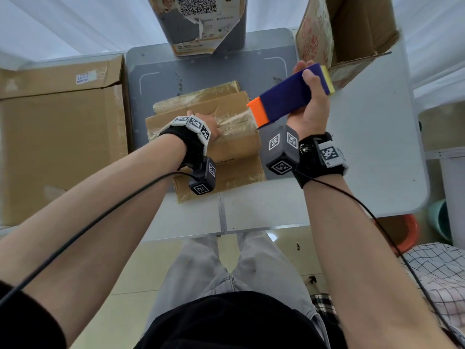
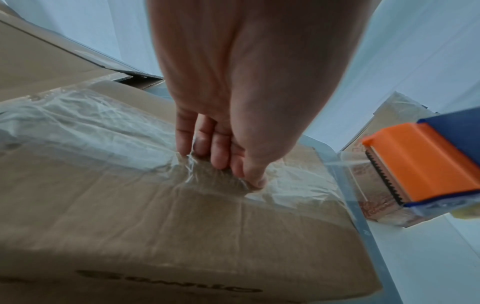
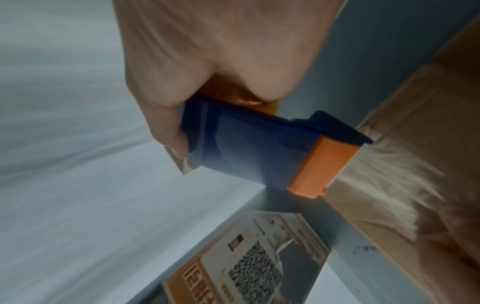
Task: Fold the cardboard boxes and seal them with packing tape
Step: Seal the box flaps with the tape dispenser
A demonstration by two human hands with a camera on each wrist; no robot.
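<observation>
A small brown cardboard box (image 1: 234, 149) (image 2: 155, 226) lies on the grey mat in the middle of the table, with clear tape wrinkled over its top. My left hand (image 1: 212, 127) (image 2: 221, 160) presses straight fingertips down on the tape (image 2: 85, 123) at the box's top. My right hand (image 1: 312, 96) (image 3: 197, 82) grips a blue and orange tape dispenser (image 1: 289, 96) (image 2: 426, 164) (image 3: 259, 152), raised just right of the box. A clear strip of tape (image 3: 384, 170) runs from its toothed orange end down to the box.
A large flat brown box (image 1: 60, 137) lies at the left. An open printed carton (image 1: 347, 34) stands at the back right, and a grey printed box (image 1: 201, 23) (image 3: 249, 263) stands at the back. The white table (image 1: 372, 157) has bare room at the right.
</observation>
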